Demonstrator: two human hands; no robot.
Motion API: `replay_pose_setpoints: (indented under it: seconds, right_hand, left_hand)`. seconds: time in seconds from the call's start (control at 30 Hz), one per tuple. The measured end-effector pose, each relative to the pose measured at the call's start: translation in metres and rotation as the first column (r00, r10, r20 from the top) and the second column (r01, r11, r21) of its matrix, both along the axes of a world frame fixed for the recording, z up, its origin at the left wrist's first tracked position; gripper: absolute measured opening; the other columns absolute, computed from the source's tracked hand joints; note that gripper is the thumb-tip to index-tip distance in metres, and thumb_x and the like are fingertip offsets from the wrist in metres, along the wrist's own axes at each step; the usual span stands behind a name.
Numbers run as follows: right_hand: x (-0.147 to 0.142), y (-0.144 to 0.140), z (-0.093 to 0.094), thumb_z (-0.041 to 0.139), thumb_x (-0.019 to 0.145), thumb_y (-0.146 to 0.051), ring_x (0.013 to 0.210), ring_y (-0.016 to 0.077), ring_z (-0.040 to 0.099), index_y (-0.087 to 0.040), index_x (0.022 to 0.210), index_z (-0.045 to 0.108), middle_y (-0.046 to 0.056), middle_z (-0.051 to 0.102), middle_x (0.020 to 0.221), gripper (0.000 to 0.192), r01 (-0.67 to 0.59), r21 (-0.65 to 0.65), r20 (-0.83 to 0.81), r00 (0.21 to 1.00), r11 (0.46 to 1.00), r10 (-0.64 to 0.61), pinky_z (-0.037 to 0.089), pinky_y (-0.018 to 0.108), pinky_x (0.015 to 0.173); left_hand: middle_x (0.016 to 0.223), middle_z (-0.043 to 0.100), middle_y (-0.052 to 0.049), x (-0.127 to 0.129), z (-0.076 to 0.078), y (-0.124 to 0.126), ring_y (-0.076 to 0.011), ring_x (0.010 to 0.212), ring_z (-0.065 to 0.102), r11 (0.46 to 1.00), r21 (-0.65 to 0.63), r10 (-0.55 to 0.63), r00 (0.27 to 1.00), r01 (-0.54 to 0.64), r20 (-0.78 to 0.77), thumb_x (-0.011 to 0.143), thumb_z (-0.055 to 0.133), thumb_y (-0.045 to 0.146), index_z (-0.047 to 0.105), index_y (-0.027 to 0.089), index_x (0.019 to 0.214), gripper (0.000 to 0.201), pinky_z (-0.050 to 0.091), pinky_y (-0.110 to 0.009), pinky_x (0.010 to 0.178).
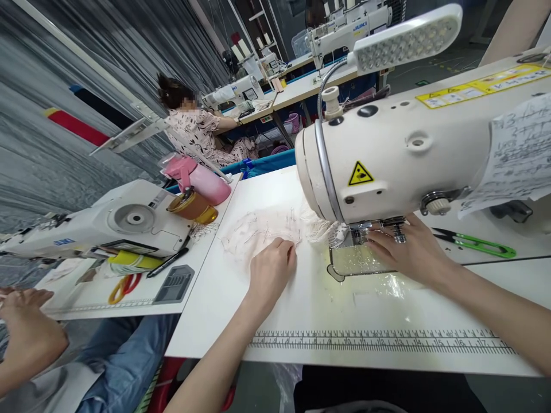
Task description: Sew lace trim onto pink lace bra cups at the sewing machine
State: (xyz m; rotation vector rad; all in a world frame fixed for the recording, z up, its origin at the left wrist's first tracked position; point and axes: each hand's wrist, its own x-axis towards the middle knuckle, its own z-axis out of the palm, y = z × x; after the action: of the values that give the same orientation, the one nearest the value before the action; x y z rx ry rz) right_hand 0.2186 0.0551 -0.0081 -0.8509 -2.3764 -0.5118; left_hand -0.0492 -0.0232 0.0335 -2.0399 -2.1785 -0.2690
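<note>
A pink bottle [202,180] and an amber jar [193,206] are lying left of the sewing machine [413,149]; their contents are hard to make out. The left hand [271,269] is pressing flat, fingers loosely curled, on pale lace fabric [262,229] on the bench [301,310] left of the machine. The right hand [408,249] is resting open by the needle, which the machine head is hiding. Green snips [477,244] are lying to its right.

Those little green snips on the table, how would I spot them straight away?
Start at the big white sewing machine in front of the person. Look under its right end, just past the right hand, where the thread snips lie flat on the white table. They alone there have bright green handles.
</note>
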Motion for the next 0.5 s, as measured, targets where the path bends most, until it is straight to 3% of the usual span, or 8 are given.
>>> replay_pose_setpoints:
  seconds: [0.17, 0.3, 0.4, 0.5]
  right_hand:
    - [0.0, 0.0, 0.003, 0.046, 0.093, -0.029, 0.065, 0.0175, 0.057, -0.018, 0.092, 0.068, 0.002, 0.067, 0.067, 0.024, -0.018, 0.036, -0.004, 1.0, 0.999, 0.018, 0.04, 0.038, 0.084]
    - [-0.001, 0.0, 0.005, 0.046, 0.093, -0.029, 0.065, 0.0161, 0.056, -0.018, 0.088, 0.068, 0.002, 0.067, 0.068, 0.024, -0.018, 0.06, -0.009, 1.0, 0.998, 0.018, 0.039, 0.036, 0.085]
    - [-0.001, 0.0, 0.004, 0.047, 0.092, -0.029, 0.069, 0.0168, 0.057, -0.019, 0.088, 0.067, 0.002, 0.068, 0.071, 0.023, -0.017, 0.064, -0.003, 1.0, 0.998, 0.017, 0.037, 0.037, 0.086]
    - [-0.001, -0.001, 0.003, 0.046, 0.093, -0.029, 0.07, 0.0177, 0.057, -0.019, 0.089, 0.067, 0.002, 0.068, 0.071, 0.023, -0.01, 0.06, 0.023, 1.0, 0.998, 0.008, 0.037, 0.037, 0.086]
  left_hand:
    - [0.076, 0.066, 0.0, -0.011, 0.015, -0.002, -0.0141, 0.066, 0.06, 0.999, 0.015, 0.041, 0.954, -0.048, 0.296, 0.08, 0.049, 0.029, 0.063, 0.021, 0.074, 0.018, 0.044, -0.025, 0.059]
    - [0.064, 0.059, 0.002, -0.052, 0.037, -0.006, -0.0126, 0.056, 0.056, 0.965, 0.14, 0.122, 0.851, -0.223, 0.51, 0.073, 0.05, 0.035, 0.056, 0.019, 0.074, 0.017, 0.045, -0.024, 0.052]
    - [0.056, 0.042, 0.005, -0.093, 0.063, -0.013, -0.0104, 0.048, 0.043, 0.829, 0.337, 0.185, 0.787, -0.446, 0.589, 0.069, 0.044, 0.035, 0.043, 0.021, 0.069, 0.014, 0.038, -0.023, 0.045]
    - [0.062, 0.029, 0.004, -0.119, 0.09, -0.025, -0.0114, 0.053, 0.036, 0.597, 0.56, 0.208, 0.785, -0.574, 0.584, 0.071, 0.04, 0.035, 0.026, 0.024, 0.067, 0.018, 0.034, -0.023, 0.047]
